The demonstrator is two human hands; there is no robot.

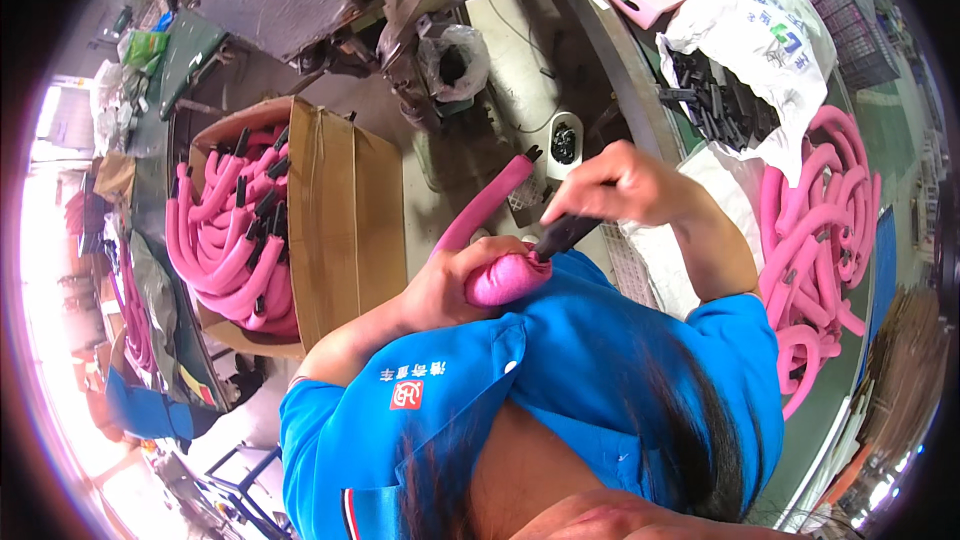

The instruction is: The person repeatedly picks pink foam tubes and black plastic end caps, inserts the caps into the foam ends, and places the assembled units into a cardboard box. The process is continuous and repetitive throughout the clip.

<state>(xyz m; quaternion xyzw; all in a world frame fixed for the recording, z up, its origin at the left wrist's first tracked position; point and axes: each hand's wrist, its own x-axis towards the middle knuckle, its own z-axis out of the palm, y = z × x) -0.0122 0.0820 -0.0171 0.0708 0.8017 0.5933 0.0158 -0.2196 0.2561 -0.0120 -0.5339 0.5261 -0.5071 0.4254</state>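
Observation:
My left hand [448, 285] is wrapped round a pink foam tube [508, 280], close to one of its ends. The tube bends behind my fingers, and its other end points up and away with a black piece in its tip. In my right hand [628, 188] I grip a black plastic part [568, 235], its lower tip touching the tube's end by my left hand. Whether that tip sits inside the tube I cannot tell. Both hands are close together in front of my blue shirt.
At left stands a cardboard box [345, 230] full of pink tubes with black ends. A white sack [800, 30] of black parts lies at upper right, beside a pink container [635, 0]. More pink tubes [820, 230] are heaped at right. Machinery [425, 0] stands ahead.

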